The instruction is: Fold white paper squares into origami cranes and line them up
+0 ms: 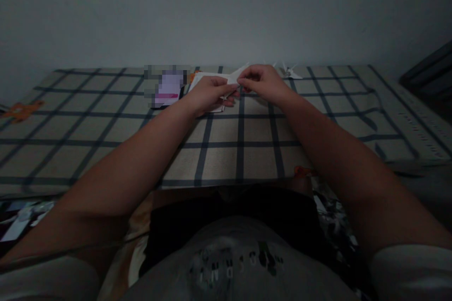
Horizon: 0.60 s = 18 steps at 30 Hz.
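Both my hands meet over the far middle of a checked cloth [226, 150]. My left hand [211, 95] and my right hand [263, 82] are closed in a pinch on a small folded piece of white paper [236, 76] held between them just above the cloth. A pointed flap of the paper sticks up to the right. Under my left hand lies a flat stack of white paper sheets [201, 80], partly hidden by the fingers.
A folded white paper figure [291, 73] sits near the cloth's far edge, right of my hands. A blurred purple object [168, 87] lies left of the sheets. An orange shape [21, 110] rests at the far left. A pale wall rises behind.
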{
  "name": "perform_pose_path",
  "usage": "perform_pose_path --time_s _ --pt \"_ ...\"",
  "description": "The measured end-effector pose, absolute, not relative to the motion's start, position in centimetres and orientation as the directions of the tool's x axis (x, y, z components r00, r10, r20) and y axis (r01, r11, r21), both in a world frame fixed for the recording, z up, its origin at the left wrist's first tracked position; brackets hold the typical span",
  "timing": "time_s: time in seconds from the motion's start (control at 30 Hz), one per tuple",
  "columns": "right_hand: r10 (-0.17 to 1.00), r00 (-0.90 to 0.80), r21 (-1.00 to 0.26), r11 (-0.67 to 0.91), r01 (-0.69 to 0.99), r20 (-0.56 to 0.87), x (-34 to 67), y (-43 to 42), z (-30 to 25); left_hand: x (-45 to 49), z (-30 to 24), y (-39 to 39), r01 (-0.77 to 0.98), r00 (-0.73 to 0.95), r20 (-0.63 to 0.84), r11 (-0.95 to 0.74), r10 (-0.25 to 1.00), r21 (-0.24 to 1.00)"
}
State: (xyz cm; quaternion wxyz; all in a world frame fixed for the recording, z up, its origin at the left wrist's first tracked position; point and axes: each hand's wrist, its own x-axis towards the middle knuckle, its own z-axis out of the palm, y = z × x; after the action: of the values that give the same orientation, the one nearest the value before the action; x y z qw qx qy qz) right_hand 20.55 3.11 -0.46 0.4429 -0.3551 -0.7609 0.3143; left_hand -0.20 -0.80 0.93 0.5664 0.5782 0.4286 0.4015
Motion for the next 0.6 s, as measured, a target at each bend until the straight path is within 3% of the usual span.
perform_pose_path --time_s 0.3,0.6 --pt "0.880 -0.304 -0.889 0.426 0.166 0.365 19.79 2.69 -0.43 -0.36 1.28 -0.84 0.067 0.290 -0.027 0.008 0.957 0.998" --pt "0.873 -0.357 -0.920 0.383 0.080 0.332 19.68 2.64 -0.52 -0.28 0.39 0.02 0.067 0.257 0.018 -0.036 0.966 0.997"
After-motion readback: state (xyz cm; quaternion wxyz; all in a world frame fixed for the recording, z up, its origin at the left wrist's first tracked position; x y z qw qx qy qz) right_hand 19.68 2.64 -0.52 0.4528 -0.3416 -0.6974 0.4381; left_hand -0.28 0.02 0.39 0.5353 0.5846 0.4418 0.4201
